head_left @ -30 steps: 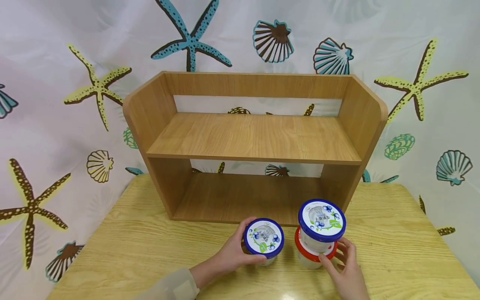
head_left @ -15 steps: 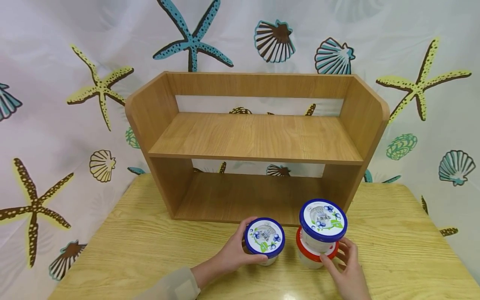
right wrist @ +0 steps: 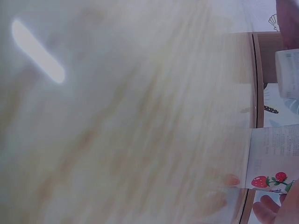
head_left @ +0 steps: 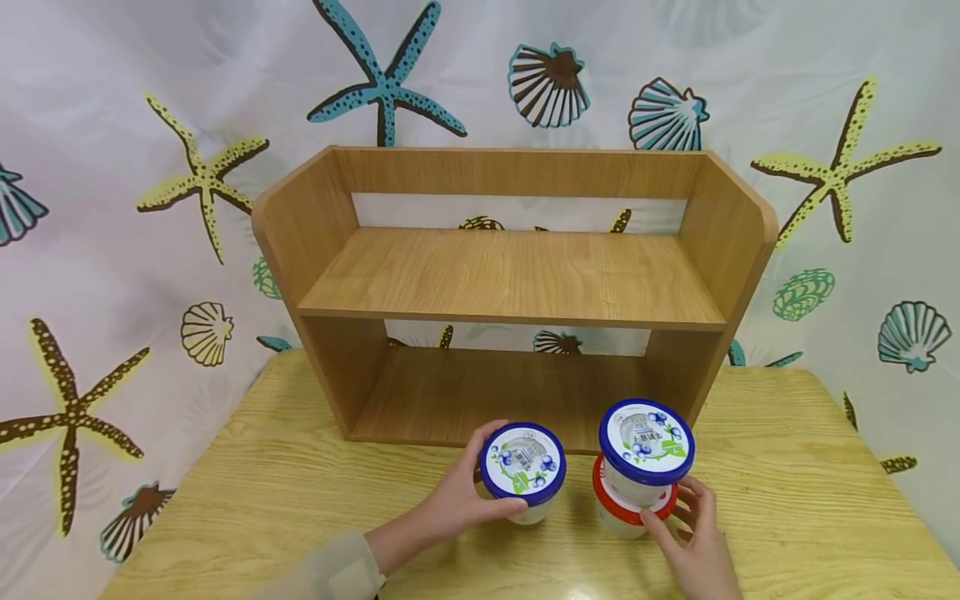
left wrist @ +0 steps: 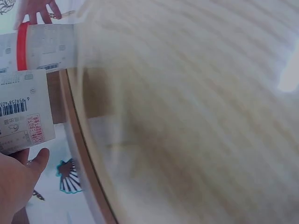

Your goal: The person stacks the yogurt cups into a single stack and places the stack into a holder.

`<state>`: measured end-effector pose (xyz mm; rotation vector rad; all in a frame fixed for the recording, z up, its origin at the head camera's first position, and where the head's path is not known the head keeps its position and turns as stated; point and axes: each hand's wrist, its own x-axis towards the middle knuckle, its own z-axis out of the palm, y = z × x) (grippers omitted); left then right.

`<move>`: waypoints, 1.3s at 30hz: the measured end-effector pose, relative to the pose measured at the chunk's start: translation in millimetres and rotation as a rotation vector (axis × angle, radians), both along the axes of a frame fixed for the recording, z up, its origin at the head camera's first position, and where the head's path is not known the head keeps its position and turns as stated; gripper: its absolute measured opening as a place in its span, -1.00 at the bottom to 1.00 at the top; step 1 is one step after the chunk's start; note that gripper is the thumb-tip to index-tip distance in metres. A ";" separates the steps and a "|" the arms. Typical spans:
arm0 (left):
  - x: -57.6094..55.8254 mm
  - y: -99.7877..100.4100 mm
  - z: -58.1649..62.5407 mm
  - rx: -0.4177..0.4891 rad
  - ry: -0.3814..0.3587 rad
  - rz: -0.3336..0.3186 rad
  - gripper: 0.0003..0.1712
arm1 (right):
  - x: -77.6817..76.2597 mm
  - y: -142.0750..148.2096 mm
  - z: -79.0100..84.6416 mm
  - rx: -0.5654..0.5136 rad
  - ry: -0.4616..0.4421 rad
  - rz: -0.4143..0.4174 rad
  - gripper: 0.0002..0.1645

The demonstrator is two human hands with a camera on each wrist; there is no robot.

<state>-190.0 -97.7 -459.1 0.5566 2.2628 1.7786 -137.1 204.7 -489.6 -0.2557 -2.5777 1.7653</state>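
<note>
In the head view my left hand grips a white tub with a blue blueberry-print lid, thumb on the near side and fingers round the far left. The left wrist view shows that tub's barcode side, its base raised off the tabletop. To its right a second blue-lidded tub sits on top of a red-lidded tub. My right hand holds the red-lidded tub from the right, thumb in front. Strawberries are printed on the lower tub in the right wrist view; it stands on the table.
A two-level wooden shelf stands on the wooden table just behind the tubs. Its lower board lies close to the tabletop, between two side panels. A curtain printed with starfish and shells hangs behind.
My left hand has raised its blue-lidded tub slightly and shifted it a little left and away from me. The right hand and the two stacked tubs have stayed in place.
</note>
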 end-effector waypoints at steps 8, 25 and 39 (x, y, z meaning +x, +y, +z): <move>-3.3 -4.9 21.5 0.033 0.040 -0.018 0.07 | -1.3 0.4 0.7 -0.005 -0.024 0.000 -0.01; -13.0 -9.9 63.6 0.024 0.221 -0.012 0.06 | -1.4 1.6 0.7 -0.006 -0.040 0.005 0.01; -28.8 -3.1 106.6 0.067 0.317 -0.059 0.02 | -0.5 0.6 2.2 0.011 -0.020 0.006 -0.01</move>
